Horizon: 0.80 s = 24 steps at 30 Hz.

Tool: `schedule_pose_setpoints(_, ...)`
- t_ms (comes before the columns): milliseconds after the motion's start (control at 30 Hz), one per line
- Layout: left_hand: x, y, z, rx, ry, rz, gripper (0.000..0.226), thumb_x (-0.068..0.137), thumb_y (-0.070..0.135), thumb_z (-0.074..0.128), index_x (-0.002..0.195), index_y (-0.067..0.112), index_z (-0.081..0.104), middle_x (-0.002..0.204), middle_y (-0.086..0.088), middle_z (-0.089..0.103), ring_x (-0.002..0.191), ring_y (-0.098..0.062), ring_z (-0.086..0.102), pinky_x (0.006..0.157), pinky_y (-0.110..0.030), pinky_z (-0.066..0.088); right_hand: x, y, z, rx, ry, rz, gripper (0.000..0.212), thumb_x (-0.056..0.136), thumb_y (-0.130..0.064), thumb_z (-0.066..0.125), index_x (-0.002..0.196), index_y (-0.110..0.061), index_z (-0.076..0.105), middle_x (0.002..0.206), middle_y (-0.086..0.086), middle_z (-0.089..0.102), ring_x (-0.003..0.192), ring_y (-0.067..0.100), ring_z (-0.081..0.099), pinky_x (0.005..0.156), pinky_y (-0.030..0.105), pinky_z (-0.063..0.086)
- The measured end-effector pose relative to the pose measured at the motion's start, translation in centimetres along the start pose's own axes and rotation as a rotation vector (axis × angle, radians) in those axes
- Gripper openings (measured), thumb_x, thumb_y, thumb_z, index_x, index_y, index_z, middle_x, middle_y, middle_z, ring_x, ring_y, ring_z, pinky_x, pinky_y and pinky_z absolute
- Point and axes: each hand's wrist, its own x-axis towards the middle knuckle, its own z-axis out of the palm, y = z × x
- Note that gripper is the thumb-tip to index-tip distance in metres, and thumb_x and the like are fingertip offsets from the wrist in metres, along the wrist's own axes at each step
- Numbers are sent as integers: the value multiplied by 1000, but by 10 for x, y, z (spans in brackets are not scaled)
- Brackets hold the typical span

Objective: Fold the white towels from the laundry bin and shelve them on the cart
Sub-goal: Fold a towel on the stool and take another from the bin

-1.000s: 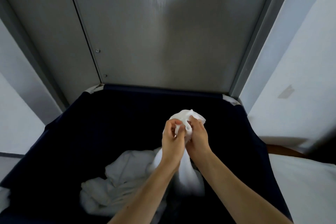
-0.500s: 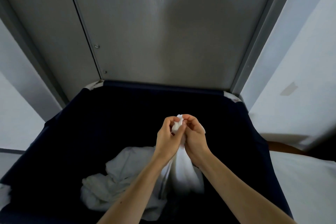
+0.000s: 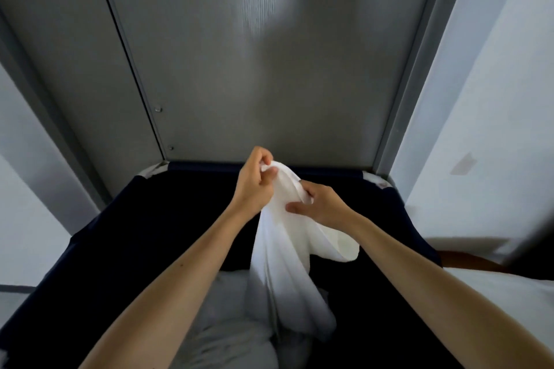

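Observation:
A white towel (image 3: 284,263) hangs from both my hands above the dark navy laundry bin (image 3: 126,234). My left hand (image 3: 254,186) pinches the towel's top edge, raised near the bin's far rim. Just to the right and lower, my right hand (image 3: 320,204) grips the same edge, thumb on the cloth. The towel's lower end is blurred and dangles into the bin. More white towels (image 3: 227,335) lie crumpled at the bin's bottom, partly hidden behind my left forearm. The cart is not in view.
A grey metal door or panel (image 3: 254,69) rises right behind the bin. White walls (image 3: 494,129) stand at the right and left. A white surface (image 3: 509,293) lies at the lower right beside the bin, with a brown strip behind it.
Both hands have lifted the towel up out of the bin and moved apart along its edge; the bunched cloth has begun to spread and hang down.

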Motion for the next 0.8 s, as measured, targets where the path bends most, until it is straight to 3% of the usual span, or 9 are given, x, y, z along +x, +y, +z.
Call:
schedule_pose_setpoints(200, 60, 32, -18, 39, 148, 128, 30, 82, 3, 47, 75, 30, 35, 80, 14, 45, 69, -9, 40, 66, -6, 32, 13, -10, -36, -101, 88, -63, 27, 87, -21, 63, 109, -5, 58, 91, 11, 60, 79, 23, 54, 70, 30, 40)
schedule_pose_setpoints(267, 79, 45, -27, 9, 228, 150, 25, 81, 7, 44, 74, 29, 35, 81, 7, 46, 73, -11, 40, 66, -6, 32, 15, -3, -51, -317, 60, -27, 23, 91, -21, 55, 109, -8, 58, 99, 14, 63, 88, 25, 56, 74, 27, 39)
schedule_pose_setpoints(367, 93, 57, -32, -5, 219, 178, 18, 78, 13, 39, 73, 29, 34, 80, 11, 45, 78, -13, 42, 68, -10, 33, 12, 14, -61, -689, -44, 62, 28, 94, -27, 43, 115, -17, 58, 119, 9, 62, 117, 27, 50, 98, 35, 29)
schedule_pose_setpoints(500, 85, 43, -29, 42, 216, 189, 17, 77, 12, 39, 74, 29, 35, 86, -2, 48, 78, -15, 42, 66, -10, 33, 4, 41, -64, -845, -172, 149, 35, 95, -32, 41, 126, -22, 54, 132, 4, 53, 128, 24, 39, 106, 41, 16)
schedule_pose_setpoints(633, 71, 11, -35, 100, 242, 127, 8, 80, 7, 41, 81, 14, 40, 85, -6, 47, 77, -18, 42, 63, -14, 32, -3, 60, -72, -1061, -170, 192, 37, 94, -38, 43, 119, -17, 59, 128, 8, 51, 128, 22, 34, 109, 44, 15)
schedule_pose_setpoints(800, 50, -26, -52, 279, 212, -7, 15, 86, -7, 44, 87, 8, 44, 88, -9, 48, 82, -20, 43, 66, -21, 26, -5, 67, -80, -1185, -162, 144, 43, 94, -46, 39, 130, -27, 54, 136, 8, 47, 136, 24, 22, 109, 43, 14)
